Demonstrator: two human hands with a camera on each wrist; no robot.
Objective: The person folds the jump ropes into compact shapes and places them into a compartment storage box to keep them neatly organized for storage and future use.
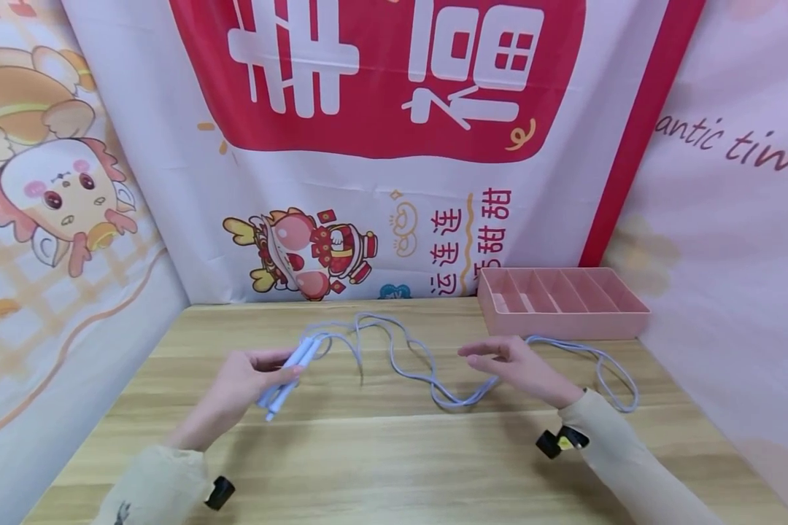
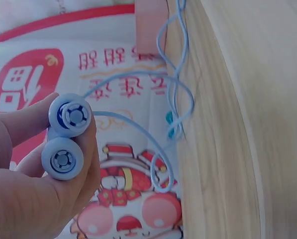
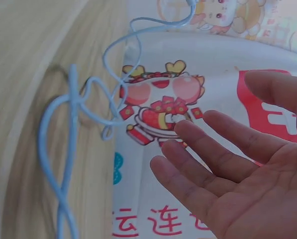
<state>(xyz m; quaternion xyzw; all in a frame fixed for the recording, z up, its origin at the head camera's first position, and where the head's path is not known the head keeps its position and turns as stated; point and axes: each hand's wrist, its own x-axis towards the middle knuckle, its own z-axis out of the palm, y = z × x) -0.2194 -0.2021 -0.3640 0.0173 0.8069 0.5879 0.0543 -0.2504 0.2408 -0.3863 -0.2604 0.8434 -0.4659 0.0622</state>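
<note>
My left hand [image 1: 246, 383] grips both light blue handles [image 1: 292, 372] of a jump rope, side by side and tilted above the table. In the left wrist view the round ends of the handles [image 2: 62, 158] face the camera, with my thumb and fingers around them. A thin blue cord [image 1: 410, 375] runs from the handles in loose loops across the table to the right. My right hand [image 1: 515, 368] is over the cord with fingers extended. In the right wrist view its fingers [image 3: 213, 149] are spread apart, holding nothing, with the cord [image 3: 71, 144] beside them.
A pink divided box [image 1: 565, 324] with several compartments stands at the back right of the wooden table [image 1: 381, 467], against the printed cloth backdrop [image 1: 394, 138]. One cord loop lies in front of the box. Cloth walls also close off the left and right sides.
</note>
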